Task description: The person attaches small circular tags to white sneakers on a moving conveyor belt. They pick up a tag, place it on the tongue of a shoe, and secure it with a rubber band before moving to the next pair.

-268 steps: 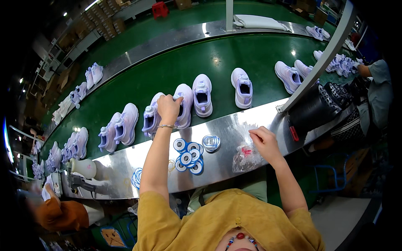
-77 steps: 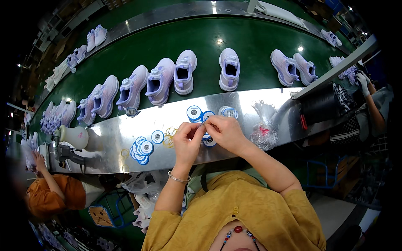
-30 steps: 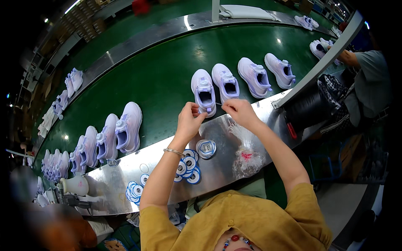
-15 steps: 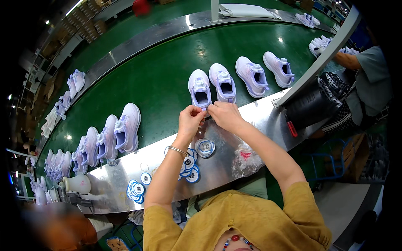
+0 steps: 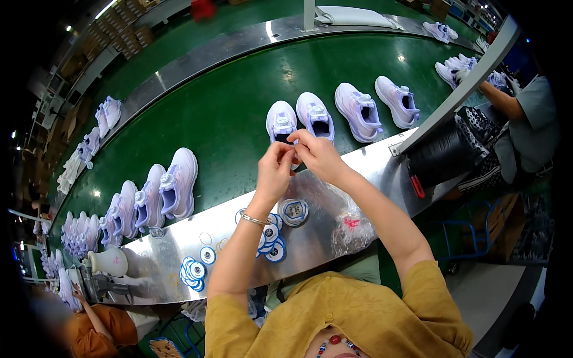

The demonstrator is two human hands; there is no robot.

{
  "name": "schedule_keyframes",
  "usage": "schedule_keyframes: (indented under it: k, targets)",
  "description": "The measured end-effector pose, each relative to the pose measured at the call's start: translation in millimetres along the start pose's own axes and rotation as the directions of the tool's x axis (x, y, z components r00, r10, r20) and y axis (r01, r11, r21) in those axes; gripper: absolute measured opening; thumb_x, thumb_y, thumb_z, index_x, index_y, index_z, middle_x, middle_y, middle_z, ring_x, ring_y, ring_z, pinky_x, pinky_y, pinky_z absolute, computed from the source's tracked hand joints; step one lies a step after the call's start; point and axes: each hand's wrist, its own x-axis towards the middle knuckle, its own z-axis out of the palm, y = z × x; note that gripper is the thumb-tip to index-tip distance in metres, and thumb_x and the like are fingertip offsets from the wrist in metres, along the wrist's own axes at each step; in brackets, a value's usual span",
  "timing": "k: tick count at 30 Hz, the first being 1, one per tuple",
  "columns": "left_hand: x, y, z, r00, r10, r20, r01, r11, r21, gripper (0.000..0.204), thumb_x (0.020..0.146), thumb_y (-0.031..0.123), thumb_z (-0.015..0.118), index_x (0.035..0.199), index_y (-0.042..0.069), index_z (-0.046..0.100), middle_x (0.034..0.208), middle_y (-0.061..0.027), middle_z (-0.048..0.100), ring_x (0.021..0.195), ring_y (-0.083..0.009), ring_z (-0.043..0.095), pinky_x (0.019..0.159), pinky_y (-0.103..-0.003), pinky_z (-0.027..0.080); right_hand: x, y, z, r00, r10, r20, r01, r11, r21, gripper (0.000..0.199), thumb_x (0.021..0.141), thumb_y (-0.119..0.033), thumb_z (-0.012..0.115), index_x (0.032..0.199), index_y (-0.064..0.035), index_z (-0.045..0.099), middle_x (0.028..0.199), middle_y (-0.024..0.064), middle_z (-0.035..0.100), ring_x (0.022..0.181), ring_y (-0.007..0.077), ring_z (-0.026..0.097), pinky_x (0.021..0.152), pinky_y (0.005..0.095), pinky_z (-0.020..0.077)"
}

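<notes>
Both my hands meet at the heel of a white and lilac sneaker, fingertips pinched close together. My left hand is closed, thumb against fingers. My right hand is closed too, its bent fingers covering part of the shoe's opening. Whatever lies between the fingertips is hidden or too small to make out. Just beyond my right hand stands the matching sneaker, toe pointing away. Below my hands, on the metal ledge, sits a roll of labels. Round blue-edged tags lie partly behind my left forearm.
Two more sneakers stand to the right on the green belt, and a row of sneakers lines its left. A crumpled plastic bag rests on the metal ledge. A grey post rises at right. Co-workers sit at both sides.
My hands have lifted slightly from the heel tab, the right fingers now higher over the shoe opening. At far left, a co-worker's arm and a held shoe have come into view.
</notes>
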Motion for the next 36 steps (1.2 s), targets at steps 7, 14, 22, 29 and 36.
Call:
schedule_keyframes:
  k: [7, 14, 22, 29, 36]
  targets:
    - [0, -3, -14, 0.995, -0.093, -0.033, 0.092, 0.995, -0.040, 0.005, 0.095, 0.007, 0.053, 0.093, 0.003, 0.054, 0.078, -0.0022, 0.061, 0.061, -0.0043, 0.051, 0.050, -0.018, 0.042, 2, 19, -3, 0.965, 0.262, 0.022, -0.246, 0.869, 0.430, 0.017, 0.090, -0.012, 0.058, 0.101, 0.0002, 0.058, 0.073, 0.0029, 0.062, 0.057, 0.0068, 0.053, 0.049, 0.0227, 0.0406]
    - [-5, 0, -28, 0.996, -0.077, -0.037, 0.076, 0.997, -0.021, 0.005, 0.095, 0.008, 0.054, 0.093, 0.004, 0.054, 0.078, -0.0021, 0.061, 0.063, -0.0038, 0.051, 0.050, -0.017, 0.041, 13, 12, 23, 0.972, 0.234, 0.033, -0.220, 0.848, 0.482, 0.015, 0.085, -0.009, 0.064, 0.096, 0.0017, 0.064, 0.081, 0.0027, 0.063, 0.074, 0.0075, 0.056, 0.068, 0.0225, 0.0456]
    - [-7, 14, -43, 0.990, -0.054, -0.131, 0.054, 0.999, -0.005, 0.008, 0.092, 0.005, 0.058, 0.096, -0.001, 0.063, 0.080, -0.0019, 0.062, 0.070, -0.0072, 0.055, 0.063, -0.021, 0.045, 12, 9, 28, 0.963, 0.264, 0.047, -0.239, 0.766, 0.597, 0.007, 0.086, -0.009, 0.064, 0.090, -0.0026, 0.063, 0.077, 0.0015, 0.063, 0.062, 0.0044, 0.051, 0.051, 0.0187, 0.0377]
    - [-5, -6, -58, 0.994, 0.113, -0.004, -0.110, 0.976, 0.186, 0.034, 0.086, -0.003, 0.059, 0.118, 0.006, 0.065, 0.085, -0.0037, 0.059, 0.079, -0.0104, 0.053, 0.072, -0.023, 0.045, 18, 21, 36, 0.978, 0.182, 0.100, -0.208, 0.840, 0.502, 0.006, 0.086, -0.010, 0.065, 0.087, -0.0047, 0.063, 0.078, -0.0001, 0.063, 0.063, 0.0037, 0.051, 0.052, 0.0185, 0.0374]
    - [-7, -3, -60, 0.989, 0.148, -0.011, -0.142, 0.967, 0.212, 0.034, 0.084, -0.003, 0.061, 0.117, 0.006, 0.065, 0.085, -0.0042, 0.060, 0.080, -0.0132, 0.056, 0.076, -0.025, 0.047, 25, 22, 45, 0.989, 0.093, 0.117, -0.133, 0.906, 0.402, 0.008, 0.086, -0.009, 0.064, 0.088, -0.0014, 0.064, 0.080, 0.0005, 0.064, 0.073, 0.0055, 0.056, 0.062, 0.0212, 0.0449]
